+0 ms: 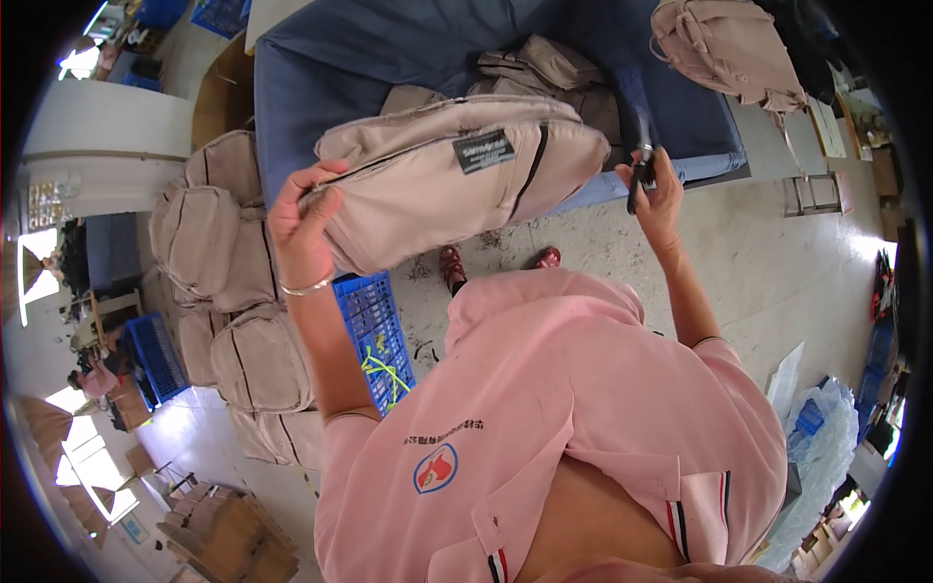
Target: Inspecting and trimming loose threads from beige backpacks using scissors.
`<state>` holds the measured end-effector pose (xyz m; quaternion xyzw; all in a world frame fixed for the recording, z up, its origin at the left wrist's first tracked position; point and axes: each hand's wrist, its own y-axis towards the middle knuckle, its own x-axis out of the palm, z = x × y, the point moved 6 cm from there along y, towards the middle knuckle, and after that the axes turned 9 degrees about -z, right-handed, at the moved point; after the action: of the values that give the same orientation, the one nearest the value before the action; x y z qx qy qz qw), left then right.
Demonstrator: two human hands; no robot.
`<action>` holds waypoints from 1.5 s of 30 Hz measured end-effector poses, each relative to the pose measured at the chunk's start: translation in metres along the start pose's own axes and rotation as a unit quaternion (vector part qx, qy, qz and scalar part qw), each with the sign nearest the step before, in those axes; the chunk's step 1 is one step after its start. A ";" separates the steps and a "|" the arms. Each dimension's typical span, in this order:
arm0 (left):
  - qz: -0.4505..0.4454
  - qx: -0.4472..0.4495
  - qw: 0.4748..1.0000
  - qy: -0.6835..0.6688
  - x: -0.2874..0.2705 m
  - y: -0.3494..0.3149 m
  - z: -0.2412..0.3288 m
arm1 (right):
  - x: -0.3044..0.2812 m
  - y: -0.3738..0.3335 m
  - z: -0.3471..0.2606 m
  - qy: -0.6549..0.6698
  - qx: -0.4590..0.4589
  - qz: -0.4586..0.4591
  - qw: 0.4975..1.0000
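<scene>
My left hand pinches the left end of a beige backpack between thumb and fingers, along a dark-edged seam. The backpack lies sideways in front of me, with a dark label and a black zip strip on its near face. Beyond its right end, my right hand is closed around black-handled scissors, whose metal blades point away from me and look slightly blurred. Scissors and backpack are apart. Behind the backpack, more beige bags lie inside a large blue fabric-lined bin, partly hidden by it.
Beige backpacks are piled at my left. A blue plastic crate with yellow-green strips stands beside my left forearm. Another beige backpack is at the far right of the bin. Clear plastic sheeting sits at my right.
</scene>
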<state>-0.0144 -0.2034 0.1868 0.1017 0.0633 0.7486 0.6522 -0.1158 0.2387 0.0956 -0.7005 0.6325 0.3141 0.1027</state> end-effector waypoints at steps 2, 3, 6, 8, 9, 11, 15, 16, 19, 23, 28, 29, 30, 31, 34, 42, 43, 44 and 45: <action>-0.066 -0.002 0.997 0.039 -0.002 0.013 0.012 | 0.006 0.014 -0.045 -0.113 -0.130 -0.089 0.981; -0.082 -0.003 0.996 0.035 -0.004 0.017 0.014 | 0.013 0.018 -0.061 -0.133 -0.171 -0.127 0.968; -0.106 -0.010 0.992 0.070 -0.009 0.027 0.015 | 0.029 0.022 -0.102 -0.159 -0.269 -0.166 0.935; -0.115 -0.006 0.992 0.058 -0.012 0.027 0.014 | 0.034 0.027 -0.117 -0.164 -0.284 -0.191 0.925; -0.108 0.000 0.993 0.054 -0.015 0.026 0.014 | 0.036 0.031 -0.120 -0.168 -0.273 -0.204 0.925; -0.116 0.002 0.992 0.049 -0.017 0.024 0.012 | 0.036 0.042 -0.125 -0.172 -0.269 -0.217 0.923; -0.117 0.004 0.992 0.047 -0.020 0.018 0.008 | 0.049 0.059 -0.135 -0.200 -0.327 -0.236 0.893; -0.117 0.012 0.992 0.045 -0.020 0.016 0.008 | 0.055 0.061 -0.136 -0.198 -0.326 -0.260 0.887; -0.108 0.009 0.993 0.038 -0.022 0.011 0.006 | 0.070 0.064 -0.144 -0.183 -0.354 -0.292 0.870; -0.103 0.001 0.995 0.009 -0.023 0.005 0.003 | 0.085 0.065 -0.142 -0.190 -0.339 -0.327 0.861; -0.070 0.002 0.997 0.013 -0.025 0.001 -0.001 | 0.100 0.070 -0.129 -0.149 -0.350 -0.343 0.859; -0.063 0.002 0.998 0.020 -0.027 -0.001 -0.002 | 0.100 0.072 -0.128 -0.133 -0.350 -0.323 0.870; -0.042 0.002 0.998 0.036 -0.031 -0.005 -0.003 | 0.100 0.076 -0.123 -0.134 -0.319 -0.315 0.884; -0.021 0.000 0.999 0.029 -0.036 -0.012 -0.004 | 0.101 0.083 -0.122 -0.147 -0.312 -0.275 0.897; 0.085 0.014 0.996 -0.014 -0.065 -0.039 -0.002 | 0.099 0.098 -0.113 0.001 -0.226 -0.182 0.957; 0.327 0.111 0.936 -0.069 -0.170 -0.167 0.036 | 0.166 0.092 -0.106 0.092 -0.119 -0.254 0.955; 0.373 0.133 0.918 -0.035 -0.183 -0.189 0.045 | 0.183 0.087 -0.108 0.098 -0.094 -0.308 0.941; 0.384 0.131 0.913 -0.032 -0.195 -0.206 0.052 | 0.196 0.084 -0.115 0.094 -0.105 -0.313 0.939; 0.428 0.150 0.891 0.016 -0.209 -0.227 0.066 | 0.211 0.078 -0.123 0.085 -0.126 -0.340 0.928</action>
<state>0.2468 -0.3807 0.1846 0.2033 0.1356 0.9382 0.2451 -0.1514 -0.0153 0.0911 -0.9048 0.3180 0.2768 0.0600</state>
